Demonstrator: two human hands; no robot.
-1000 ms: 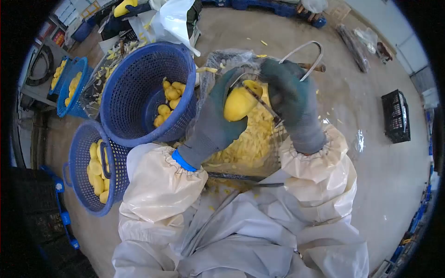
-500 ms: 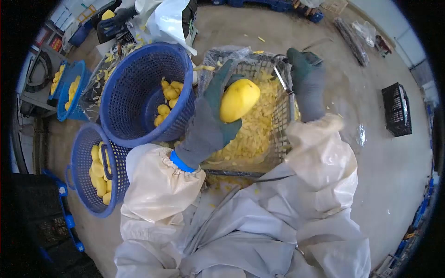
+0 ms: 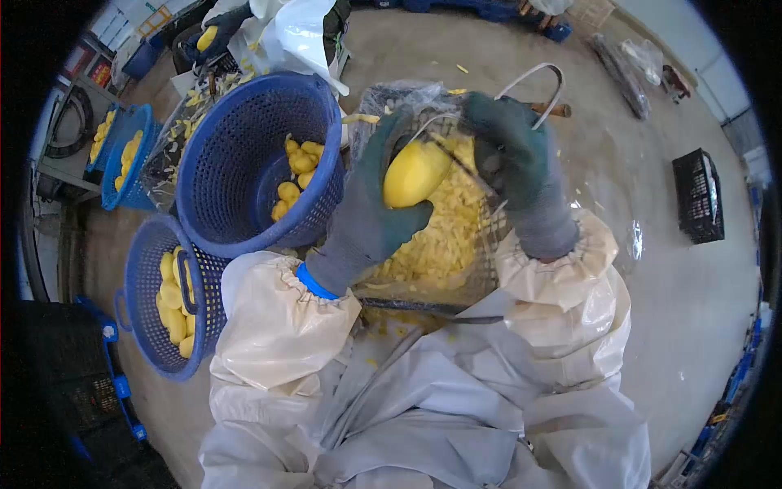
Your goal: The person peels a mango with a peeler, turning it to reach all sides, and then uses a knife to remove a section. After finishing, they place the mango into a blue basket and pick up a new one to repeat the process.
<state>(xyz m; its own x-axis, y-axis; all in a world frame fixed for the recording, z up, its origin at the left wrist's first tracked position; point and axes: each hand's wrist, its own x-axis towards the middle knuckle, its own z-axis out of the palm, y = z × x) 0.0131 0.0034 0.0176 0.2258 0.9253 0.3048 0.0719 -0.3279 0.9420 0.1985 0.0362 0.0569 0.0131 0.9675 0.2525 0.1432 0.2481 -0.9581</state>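
Yellow fruit (image 3: 415, 175) sits in my left hand (image 3: 376, 191), whose gloved fingers and thumb curl around it, above the crate (image 3: 423, 308) of pale yellow strips (image 3: 436, 261). My right hand (image 3: 519, 147) grips a thin blade (image 3: 462, 167) near its upper right side; because of blur, I cannot tell whether it touches. For good cutting, I think the stroke should be light and shallow, follow the curve, and pass clear of my left fingers. The fruit is oval, plump and bright yellow, and its visible surface looks smooth.
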